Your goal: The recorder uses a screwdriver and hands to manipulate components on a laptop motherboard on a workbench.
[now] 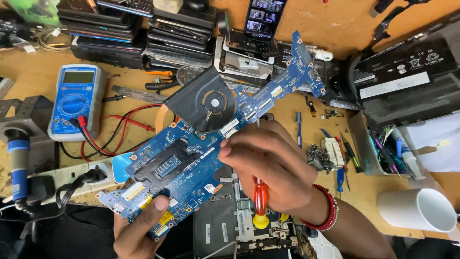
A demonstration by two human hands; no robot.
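While the left hand [139, 225] grips the lower end of the blue circuit board [191, 158] above the cluttered surface [335, 29], the right hand [268, 168] is closed around a red-handled screwdriver [260, 199]. Already lifted clear of the open laptop base [230, 225], the board carries its black fan [203, 100] (seemingly not yet detached).

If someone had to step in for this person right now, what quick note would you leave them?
Left hand: grips the lower corner of the blue board, holding it tilted above the open laptop base.
Right hand: holds a red-handled screwdriver, shaft pointing up at the board near the fan.
Done: board is lifted off the base, with the fan on it.
Left: cannot tell which screw is being worked; the tip is hidden.
Nearby: multimeter at left, white cup at right, spare screwdrivers on the bench.
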